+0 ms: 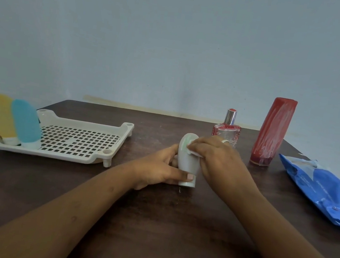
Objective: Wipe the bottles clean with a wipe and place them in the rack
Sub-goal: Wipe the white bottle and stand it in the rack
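Only the head view here. The white bottle [186, 165] stands cap-down on the table [152, 229], roughly centre and leaning a bit. The left hand [159, 170] is wrapped round its lower part with the thumb down by the cap. The right hand [217, 158] has its fingers curled on a wipe [193, 152], pressing it against the upper side.

It looks like a light, squeezy plastic tube, so I'd guess it'll dent and get slick once wet. Holding low near the stiff cap seems the smart spot.

The rack [82, 139] sits well to the left with a yellow bottle [0, 116] and a blue bottle [25, 124] already in it. A glass perfume bottle [226, 129] and a red bottle [271, 130] wait behind; the glass one looks fragile. The wipes pack [324, 190] is far right.
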A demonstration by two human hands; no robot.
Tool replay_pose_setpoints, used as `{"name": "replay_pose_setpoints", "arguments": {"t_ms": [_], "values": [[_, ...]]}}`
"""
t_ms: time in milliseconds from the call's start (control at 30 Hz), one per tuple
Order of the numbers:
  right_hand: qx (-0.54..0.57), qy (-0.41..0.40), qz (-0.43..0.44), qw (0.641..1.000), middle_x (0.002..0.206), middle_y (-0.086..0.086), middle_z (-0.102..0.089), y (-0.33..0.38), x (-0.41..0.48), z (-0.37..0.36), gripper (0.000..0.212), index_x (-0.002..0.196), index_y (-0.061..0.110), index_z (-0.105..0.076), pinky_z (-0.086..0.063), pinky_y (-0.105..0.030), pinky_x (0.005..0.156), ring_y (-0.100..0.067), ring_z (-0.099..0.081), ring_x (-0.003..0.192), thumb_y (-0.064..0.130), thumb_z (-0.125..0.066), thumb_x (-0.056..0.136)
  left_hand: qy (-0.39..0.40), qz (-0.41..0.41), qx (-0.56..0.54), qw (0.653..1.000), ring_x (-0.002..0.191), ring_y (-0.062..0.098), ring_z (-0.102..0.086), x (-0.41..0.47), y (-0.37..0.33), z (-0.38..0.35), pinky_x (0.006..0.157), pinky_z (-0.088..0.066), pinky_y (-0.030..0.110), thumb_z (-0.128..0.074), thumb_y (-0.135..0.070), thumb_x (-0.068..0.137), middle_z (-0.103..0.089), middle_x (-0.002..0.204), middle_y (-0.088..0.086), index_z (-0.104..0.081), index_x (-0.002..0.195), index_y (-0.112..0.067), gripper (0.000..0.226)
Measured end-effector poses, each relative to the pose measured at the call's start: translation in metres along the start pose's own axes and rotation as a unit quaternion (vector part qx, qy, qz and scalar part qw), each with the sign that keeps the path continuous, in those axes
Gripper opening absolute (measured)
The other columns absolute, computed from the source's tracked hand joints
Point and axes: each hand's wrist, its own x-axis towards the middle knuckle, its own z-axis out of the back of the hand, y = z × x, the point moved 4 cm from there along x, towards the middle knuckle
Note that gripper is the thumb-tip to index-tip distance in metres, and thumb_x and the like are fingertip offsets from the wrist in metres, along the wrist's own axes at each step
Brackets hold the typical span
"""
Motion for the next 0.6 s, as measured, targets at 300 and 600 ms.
{"name": "replay_pose_setpoints", "arguments": {"t_ms": [300, 600], "values": [[0.018, -0.076, -0.025, 0.997, 0.100, -0.012, -0.069, -0.006, 0.009, 0.006, 0.034, 0.099, 0.002, -0.070, -0.051, -0.037, 0.079, -0.030, -0.065, 0.089, -0.004, -0.057, 0.069, -0.002, -0.011, 0.077, 0.997, 0.110, 0.026, -0.065, -0.002, -0.003, 0.000, 0.097, -0.052, 0.039, -0.072, -0.003, 0.084, -0.067, 0.116, 0.016, -0.038, 0.134, -0.032, 0.067], [-0.036, -0.022, 0.023, 0.999, 0.096, -0.009, -0.069, 0.005, 0.001, -0.002, 0.043, 0.096, 0.005, -0.071, -0.052, -0.033, 0.067, -0.029, -0.065, 0.083, -0.009, -0.076, 0.057, -0.006, -0.014, 0.031, 0.999, 0.104, 0.018, -0.066, -0.001, 0.000, 0.001, 0.088, -0.054, 0.030, -0.071, 0.000, 0.083, -0.067, 0.115, 0.015, -0.038, 0.141, -0.025, 0.071]]}}
